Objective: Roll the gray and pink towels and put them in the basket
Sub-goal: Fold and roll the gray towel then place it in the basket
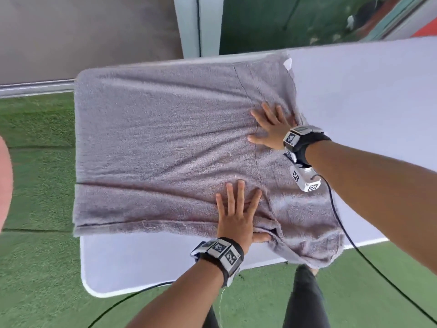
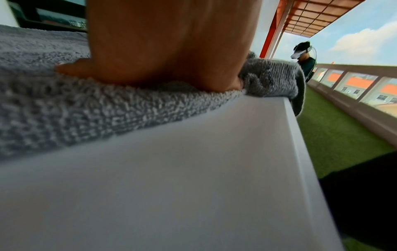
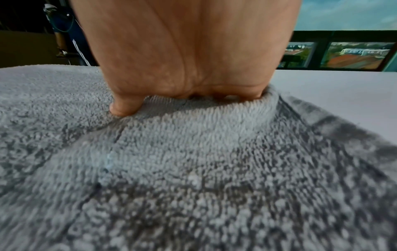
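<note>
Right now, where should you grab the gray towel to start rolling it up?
Probably at the rumpled end of the gray towel beside the right hand and left hand, coming from the right. That edge is loose and already lifted, part hanging off the table, so fingers can slip under.

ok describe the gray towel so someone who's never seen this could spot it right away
Find the white table standing on green turf. The gray towel is the fuzzy cloth spread across it, with the left hand and right hand pressing flat on it. Nothing else on the table is cloth.
</note>
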The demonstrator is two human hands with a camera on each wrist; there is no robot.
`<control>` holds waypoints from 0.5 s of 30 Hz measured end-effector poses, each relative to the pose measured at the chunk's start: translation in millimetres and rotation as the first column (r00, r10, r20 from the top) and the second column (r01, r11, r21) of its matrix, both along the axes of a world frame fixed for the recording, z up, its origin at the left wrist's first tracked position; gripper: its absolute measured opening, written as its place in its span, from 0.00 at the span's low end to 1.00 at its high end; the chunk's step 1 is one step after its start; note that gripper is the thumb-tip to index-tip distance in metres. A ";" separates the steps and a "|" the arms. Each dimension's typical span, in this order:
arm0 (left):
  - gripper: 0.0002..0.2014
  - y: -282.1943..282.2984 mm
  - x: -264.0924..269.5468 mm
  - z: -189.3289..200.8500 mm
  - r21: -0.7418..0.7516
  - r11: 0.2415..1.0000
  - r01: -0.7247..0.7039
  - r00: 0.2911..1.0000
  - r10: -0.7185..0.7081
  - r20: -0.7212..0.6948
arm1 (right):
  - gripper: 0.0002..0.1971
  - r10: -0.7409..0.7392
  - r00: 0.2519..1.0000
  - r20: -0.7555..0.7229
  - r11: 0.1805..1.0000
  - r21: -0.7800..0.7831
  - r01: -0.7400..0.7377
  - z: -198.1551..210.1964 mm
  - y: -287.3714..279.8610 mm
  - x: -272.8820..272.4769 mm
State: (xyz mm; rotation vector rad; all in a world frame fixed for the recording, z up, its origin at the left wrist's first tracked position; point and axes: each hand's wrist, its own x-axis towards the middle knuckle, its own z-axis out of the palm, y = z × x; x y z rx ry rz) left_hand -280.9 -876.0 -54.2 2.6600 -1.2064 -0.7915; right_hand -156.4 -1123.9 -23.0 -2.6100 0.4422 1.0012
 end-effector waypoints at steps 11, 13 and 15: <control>0.60 -308.6 -112.2 2.9 0.084 0.996 0.012 0.997 -0.018 0.072 | 0.40 0.059 0.987 0.147 0.998 -0.015 -0.057 -9.9 -272.8 -100.8; 0.59 -362.0 -135.2 4.0 0.113 0.994 -0.011 0.997 0.002 0.076 | 0.40 0.063 0.987 0.149 0.998 -0.010 -0.062 -10.5 -328.1 -123.6; 0.59 -409.3 -152.4 3.6 0.123 0.992 -0.020 0.997 0.011 0.075 | 0.41 0.042 0.987 0.157 0.999 -0.006 -0.042 -12.5 -378.6 -139.7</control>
